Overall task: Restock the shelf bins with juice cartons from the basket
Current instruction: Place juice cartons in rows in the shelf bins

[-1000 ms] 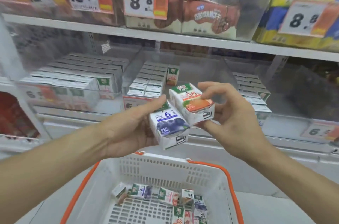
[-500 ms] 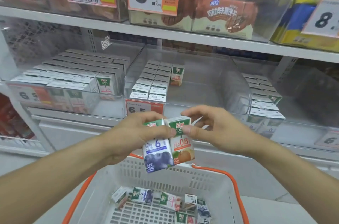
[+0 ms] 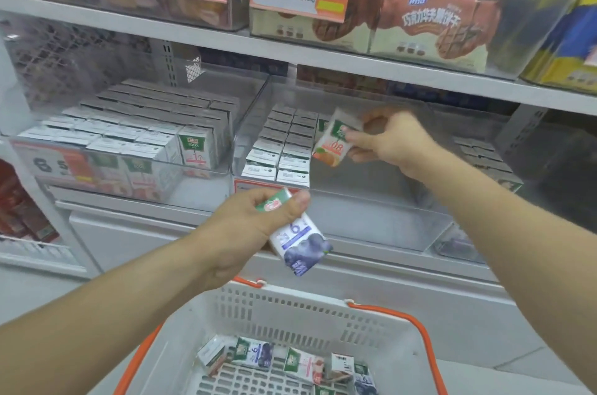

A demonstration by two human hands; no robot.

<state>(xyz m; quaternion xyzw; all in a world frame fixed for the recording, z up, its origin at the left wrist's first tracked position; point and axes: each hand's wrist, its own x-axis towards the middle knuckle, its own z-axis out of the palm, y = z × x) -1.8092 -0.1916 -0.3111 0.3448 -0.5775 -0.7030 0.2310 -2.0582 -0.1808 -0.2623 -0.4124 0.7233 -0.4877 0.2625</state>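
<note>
We are mid-placing: our right hand [image 3: 392, 141] pinches an orange juice carton [image 3: 332, 142] inside the middle bin [image 3: 371, 217], just right of the stocked rows. Our left hand [image 3: 255, 226] grips a blueberry juice carton [image 3: 300, 242] above the basket [image 3: 323, 307]. Next, we judge, the orange one must go down upright.

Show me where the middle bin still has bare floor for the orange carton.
In the middle bin, the floor is bare to the right of the two carton rows, out to the right wall and front lip. The right hand holds the orange carton beside those rows. The left bin is packed except for its front right corner.
</note>
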